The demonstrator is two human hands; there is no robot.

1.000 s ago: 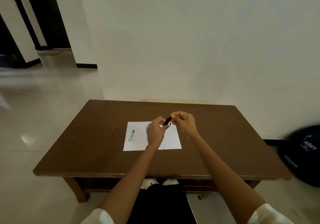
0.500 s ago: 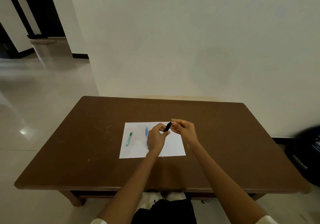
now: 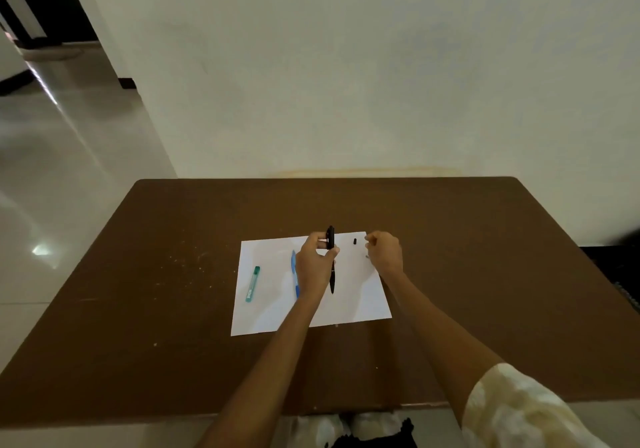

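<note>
Slim black pen (image 3: 332, 278) (tapering downward) stands upright in the left hand (image 3: 317, 262).

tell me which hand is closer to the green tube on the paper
Left. The left hand, gripping a black pen, is to the right of the green tube; the right hand is farther right, beyond the left.

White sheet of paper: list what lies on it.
A green tube, a blue pen and a small black piece lie on the paper. The left hand holds a black pen over it. What lies under that hand and the right hand is hidden.
</note>
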